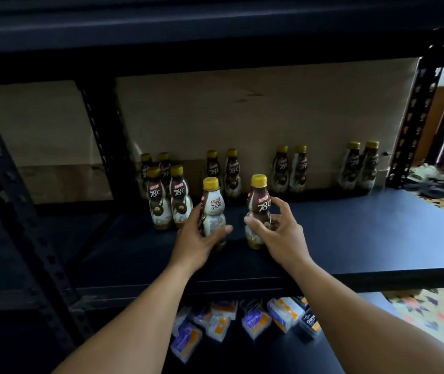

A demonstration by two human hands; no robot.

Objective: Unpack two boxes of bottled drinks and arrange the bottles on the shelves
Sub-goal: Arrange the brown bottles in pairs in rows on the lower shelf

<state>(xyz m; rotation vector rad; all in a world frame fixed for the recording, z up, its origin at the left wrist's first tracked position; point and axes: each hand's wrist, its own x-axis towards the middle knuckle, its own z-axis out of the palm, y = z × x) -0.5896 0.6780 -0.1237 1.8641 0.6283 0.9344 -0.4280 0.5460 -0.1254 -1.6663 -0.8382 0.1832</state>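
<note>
Yellow-capped left bottle and right bottle on the shelf, left hand and right hand curled round them, likely squaring the rows.

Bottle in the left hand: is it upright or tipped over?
Upright. The bottle has its yellow cap on top and base toward the shelf, with the left hand gripping its middle.

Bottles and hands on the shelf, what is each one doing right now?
left bottle, capped, tilted a little, held.
right bottle, capped, upright, held.
left hand, grips the left bottle.
right hand, grips the right bottle.
shelved bottles, capped, upright, in pairs on the shelf.
packets, lying scattered.
</note>
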